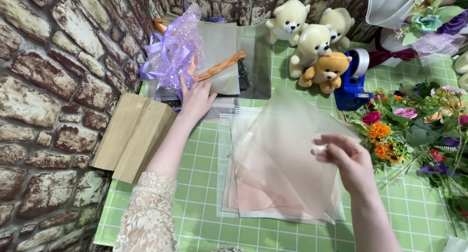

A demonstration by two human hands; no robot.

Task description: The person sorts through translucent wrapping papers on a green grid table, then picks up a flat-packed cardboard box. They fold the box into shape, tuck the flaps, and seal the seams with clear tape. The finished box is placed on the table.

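My left hand (195,99) reaches to the back left and rests on a pile of wrapping materials (222,62), beside a bunch of purple mesh and ribbon (173,52) and an orange ribbon (222,66). My right hand (347,162) holds up the edge of a translucent cream wrapping sheet (287,149). That sheet lifts off a stack of sheer peach and cream sheets (248,198) lying on the green checked tablecloth (414,208).
A brick-pattern wall runs along the left. Tan paper bags (131,135) lie at the table's left edge. Three teddy bears (317,47) and a blue tape dispenser (353,81) sit behind. Loose artificial flowers (414,125) fill the right side.
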